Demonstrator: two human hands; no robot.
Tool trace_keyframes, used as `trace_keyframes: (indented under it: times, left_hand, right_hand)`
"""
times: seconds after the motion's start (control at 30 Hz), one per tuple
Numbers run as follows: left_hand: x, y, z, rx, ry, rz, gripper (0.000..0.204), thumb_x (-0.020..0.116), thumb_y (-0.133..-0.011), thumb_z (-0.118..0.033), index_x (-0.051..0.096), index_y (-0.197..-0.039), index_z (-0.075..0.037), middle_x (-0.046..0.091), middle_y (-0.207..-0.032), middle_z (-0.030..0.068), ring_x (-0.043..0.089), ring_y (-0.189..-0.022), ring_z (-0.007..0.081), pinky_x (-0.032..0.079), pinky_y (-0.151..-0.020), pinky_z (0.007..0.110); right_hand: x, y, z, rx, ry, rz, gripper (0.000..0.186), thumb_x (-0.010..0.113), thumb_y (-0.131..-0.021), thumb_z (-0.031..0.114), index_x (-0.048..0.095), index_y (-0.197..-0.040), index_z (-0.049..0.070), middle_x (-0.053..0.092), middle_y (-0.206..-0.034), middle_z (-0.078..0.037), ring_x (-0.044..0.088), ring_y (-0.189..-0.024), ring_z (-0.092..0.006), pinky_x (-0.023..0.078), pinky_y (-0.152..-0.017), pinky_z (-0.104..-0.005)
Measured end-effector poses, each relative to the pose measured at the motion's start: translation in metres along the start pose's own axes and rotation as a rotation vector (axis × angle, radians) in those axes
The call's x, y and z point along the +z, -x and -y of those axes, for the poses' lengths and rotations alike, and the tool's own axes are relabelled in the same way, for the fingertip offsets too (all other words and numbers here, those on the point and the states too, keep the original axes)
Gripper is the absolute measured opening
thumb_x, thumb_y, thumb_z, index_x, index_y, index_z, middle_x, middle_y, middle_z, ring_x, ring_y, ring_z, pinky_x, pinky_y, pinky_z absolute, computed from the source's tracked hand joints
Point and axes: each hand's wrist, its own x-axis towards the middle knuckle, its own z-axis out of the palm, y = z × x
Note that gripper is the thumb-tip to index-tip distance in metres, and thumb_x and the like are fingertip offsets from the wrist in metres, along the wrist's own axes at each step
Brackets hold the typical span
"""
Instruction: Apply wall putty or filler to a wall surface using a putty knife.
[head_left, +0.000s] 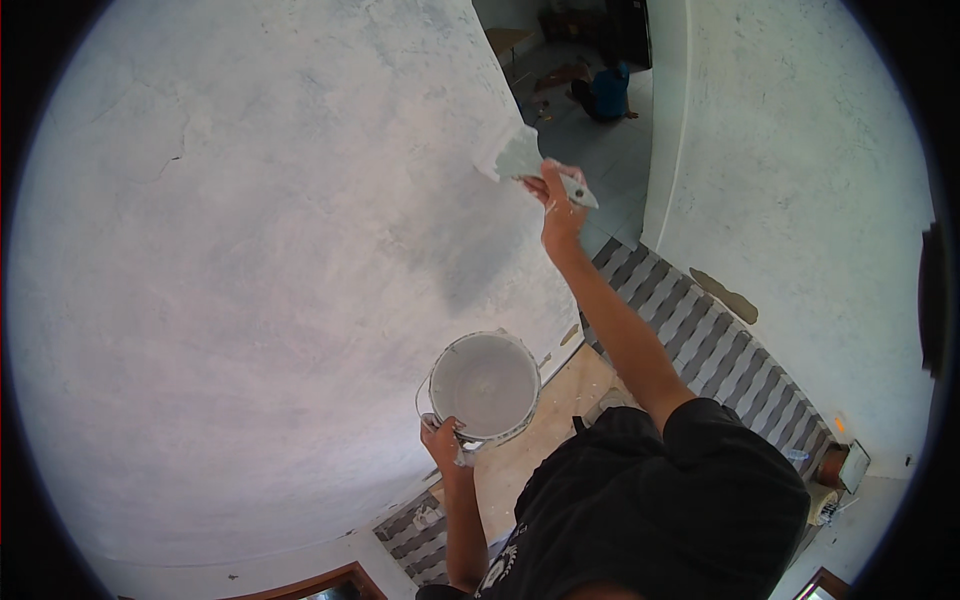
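Observation:
My right hand (562, 205) is closed on the handle of a wide scraper (520, 152), whose blade, smeared with whitish material, is raised at the edge of a mottled white wall (250, 230) beside a doorway. Lower down, my left hand (443, 440) grips the near rim of a round pale bucket (485, 375) with a thin wire handle. The bucket's inside is coated whitish, with only a shallow layer or residue visible at the bottom. Both my hands have white smears on them.
Through the doorway (590, 140) a person in blue (607, 92) sits on the floor. A tan board (560, 400) lies on grey patterned floor (700, 350) below me. Another white wall (790, 200) rises at right, with small containers and tools (832, 470) near its foot.

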Motion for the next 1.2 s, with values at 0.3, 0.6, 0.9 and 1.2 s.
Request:
trace_keyframes:
  times: [0.3,0.6,0.9,1.2]
  left_hand:
    - [0.004,0.004,-0.004,-0.031,0.0,-0.026,0.022,0.053,-0.067,0.005,0.039,-0.072,-0.011,0.051,-0.058,0.0054,0.049,-0.046,0.0133,0.037,-0.043,0.024]
    - [0.001,0.007,-0.005,-0.01,0.003,-0.024,0.019,0.054,-0.067,0.005,0.041,-0.074,-0.007,0.053,-0.06,0.0078,0.052,-0.05,0.016,0.042,-0.047,0.027]
    - [0.006,0.009,-0.01,-0.008,0.031,-0.041,0.019,0.055,-0.067,0.005,0.041,-0.074,-0.007,0.054,-0.061,0.0078,0.053,-0.05,0.0166,0.044,-0.049,0.027]
    - [0.005,0.01,-0.002,0.002,0.034,-0.057,0.018,0.055,-0.067,0.003,0.042,-0.074,-0.007,0.053,-0.063,0.0064,0.052,-0.053,0.0157,0.044,-0.052,0.028]
  right_hand:
    - [-0.075,0.012,-0.025,0.081,0.044,-0.138,0.02,0.068,-0.085,0.011,0.051,-0.092,0.003,0.062,-0.086,-0.013,0.067,-0.073,-0.0232,0.058,-0.069,-0.0343]
    - [-0.019,-0.033,-0.013,-0.057,0.07,-0.011,0.022,0.069,-0.084,0.014,0.05,-0.092,0.005,0.064,-0.085,-0.012,0.069,-0.072,-0.0229,0.058,-0.067,-0.0318]
    - [-0.126,0.0,-0.058,0.079,0.055,-0.211,0.017,0.066,-0.086,0.01,0.051,-0.09,0.003,0.063,-0.081,-0.012,0.067,-0.067,-0.0223,0.058,-0.062,-0.0339]
    - [-0.125,-0.033,-0.064,0.076,0.286,-0.239,0.011,0.064,-0.083,0.005,0.054,-0.086,0.002,0.062,-0.079,-0.009,0.064,-0.061,-0.0171,0.055,-0.052,-0.0274]
